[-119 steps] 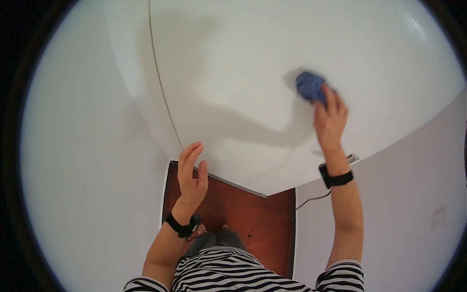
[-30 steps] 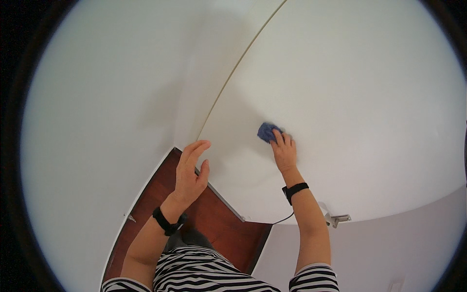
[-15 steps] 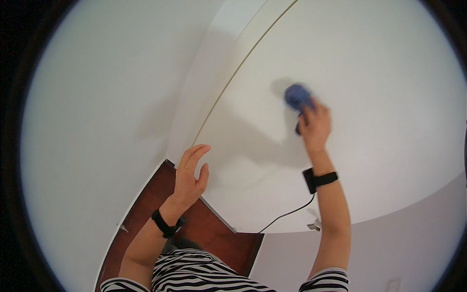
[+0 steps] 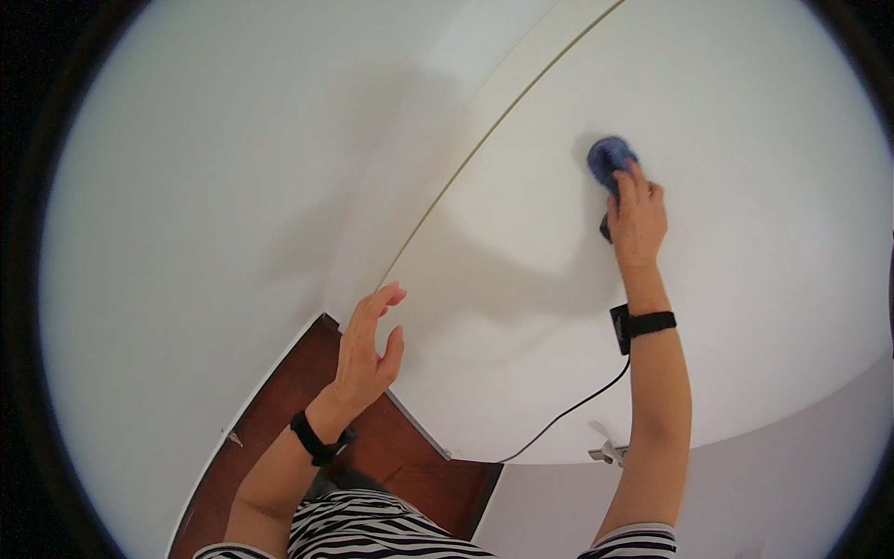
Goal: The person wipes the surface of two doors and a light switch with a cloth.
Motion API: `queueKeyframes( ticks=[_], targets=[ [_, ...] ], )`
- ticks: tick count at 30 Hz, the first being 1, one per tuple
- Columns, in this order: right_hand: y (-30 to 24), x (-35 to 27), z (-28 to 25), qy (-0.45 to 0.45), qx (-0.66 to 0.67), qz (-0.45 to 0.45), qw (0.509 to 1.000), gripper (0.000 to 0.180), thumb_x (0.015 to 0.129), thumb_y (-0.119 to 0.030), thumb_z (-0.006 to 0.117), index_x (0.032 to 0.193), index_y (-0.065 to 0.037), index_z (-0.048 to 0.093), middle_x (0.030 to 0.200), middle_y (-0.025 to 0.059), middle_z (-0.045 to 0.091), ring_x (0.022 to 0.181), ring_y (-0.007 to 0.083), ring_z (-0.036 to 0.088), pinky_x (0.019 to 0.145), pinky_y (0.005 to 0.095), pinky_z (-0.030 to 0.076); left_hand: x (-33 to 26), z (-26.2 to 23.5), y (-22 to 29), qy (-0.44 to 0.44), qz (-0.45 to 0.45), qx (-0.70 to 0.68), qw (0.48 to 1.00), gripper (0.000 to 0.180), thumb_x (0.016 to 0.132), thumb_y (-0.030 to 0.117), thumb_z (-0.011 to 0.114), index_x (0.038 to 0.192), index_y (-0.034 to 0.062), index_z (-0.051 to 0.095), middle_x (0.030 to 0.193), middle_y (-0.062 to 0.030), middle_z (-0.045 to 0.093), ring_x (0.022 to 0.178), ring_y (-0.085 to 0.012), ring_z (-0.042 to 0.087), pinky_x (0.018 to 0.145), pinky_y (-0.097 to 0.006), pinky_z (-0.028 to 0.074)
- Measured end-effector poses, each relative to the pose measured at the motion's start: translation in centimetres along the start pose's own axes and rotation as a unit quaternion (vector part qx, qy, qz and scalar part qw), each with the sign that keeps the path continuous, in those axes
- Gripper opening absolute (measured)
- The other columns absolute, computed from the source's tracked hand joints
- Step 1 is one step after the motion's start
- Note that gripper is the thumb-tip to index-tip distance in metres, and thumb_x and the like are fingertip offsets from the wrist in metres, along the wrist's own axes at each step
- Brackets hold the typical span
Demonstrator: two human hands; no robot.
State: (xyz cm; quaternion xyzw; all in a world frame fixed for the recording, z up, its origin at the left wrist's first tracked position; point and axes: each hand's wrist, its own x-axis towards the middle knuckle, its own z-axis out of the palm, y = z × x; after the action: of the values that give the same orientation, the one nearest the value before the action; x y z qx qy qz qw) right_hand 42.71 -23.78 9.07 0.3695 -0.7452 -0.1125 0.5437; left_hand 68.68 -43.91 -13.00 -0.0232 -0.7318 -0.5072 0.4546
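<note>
- The right hand (image 4: 639, 224) grips a bunched blue cloth (image 4: 611, 156) against the white door (image 4: 764, 205); a dark patch beside the palm may be more of the cloth.
- The left hand (image 4: 365, 359) holds nothing, thumb spread from its bent fingers, near the door's lower left corner.
- A black cable (image 4: 570, 410) hangs from the right wristband (image 4: 652, 323).
- The metal door handle (image 4: 609, 455) shows beside the right forearm.

The bare right hand (image 4: 639, 219) and its crumpled blue fabric cloth (image 4: 610, 160) are higher on the smooth white door (image 4: 764, 242) than a second ago, farther from the left hand (image 4: 365, 352); more thin black cable (image 4: 570, 410) shows, and the silver metal handle (image 4: 609, 454) appears left of the right forearm (image 4: 660, 410) instead
</note>
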Motion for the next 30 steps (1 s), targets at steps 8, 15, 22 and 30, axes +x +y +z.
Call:
queueKeyframes(
  ticks=[8, 15, 22, 30],
  targets=[
    [-9.5, -9.8, 6.5, -0.095, 0.083, -0.076, 0.989, 0.023, 0.080, -0.011, 0.058, 0.102, -0.015, 0.061, 0.126, 0.0015, 0.055, 0.095, 0.0282, 0.054, 0.077, 0.0415, 0.048, -1.5, -1.7, -0.5, -0.003, -0.034, -0.001, 0.999, 0.057, 0.079, -0.008, 0.055, 0.133, 0.0024, 0.041, 0.115, -0.0139, 0.058, 0.105, -0.0267, 0.056, 0.091, -0.035, 0.044],
    [-15.6, -18.4, 10.2, -0.246, 0.116, -0.137, 0.952, 0.020, 0.081, -0.012, 0.057, 0.101, -0.014, 0.060, 0.123, 0.0005, 0.054, 0.098, 0.0268, 0.053, 0.079, 0.0386, 0.047, -1.9, -1.5, -0.6, -0.050, -0.055, -0.008, 0.997, 0.057, 0.082, -0.009, 0.052, 0.136, 0.0009, 0.037, 0.119, -0.0138, 0.056, 0.109, -0.0242, 0.056, 0.096, -0.035, 0.042],
    [-14.2, -15.4, 9.6, -0.260, 0.179, -0.008, 0.949, 0.039, 0.074, -0.003, 0.062, 0.110, -0.015, 0.055, 0.111, 0.0031, 0.060, 0.096, 0.0275, 0.056, 0.080, 0.0409, 0.050, -1.1, -1.5, -1.1, -0.057, -0.034, -0.001, 0.998, 0.058, 0.082, -0.008, 0.053, 0.136, 0.0008, 0.035, 0.116, -0.0143, 0.057, 0.105, -0.0253, 0.057, 0.094, -0.036, 0.044],
    [-4.7, 5.6, 2.0, 0.075, 0.139, 0.042, 0.987, 0.065, 0.069, 0.001, 0.065, 0.129, -0.016, 0.050, 0.117, 0.0066, 0.060, 0.099, 0.0308, 0.055, 0.084, 0.0402, 0.048, 2.2, -2.7, -1.7, -0.020, -0.007, 0.003, 1.000, 0.063, 0.079, -0.008, 0.055, 0.138, 0.0040, 0.036, 0.113, -0.0129, 0.058, 0.101, -0.0254, 0.059, 0.090, -0.036, 0.047]
  ],
)
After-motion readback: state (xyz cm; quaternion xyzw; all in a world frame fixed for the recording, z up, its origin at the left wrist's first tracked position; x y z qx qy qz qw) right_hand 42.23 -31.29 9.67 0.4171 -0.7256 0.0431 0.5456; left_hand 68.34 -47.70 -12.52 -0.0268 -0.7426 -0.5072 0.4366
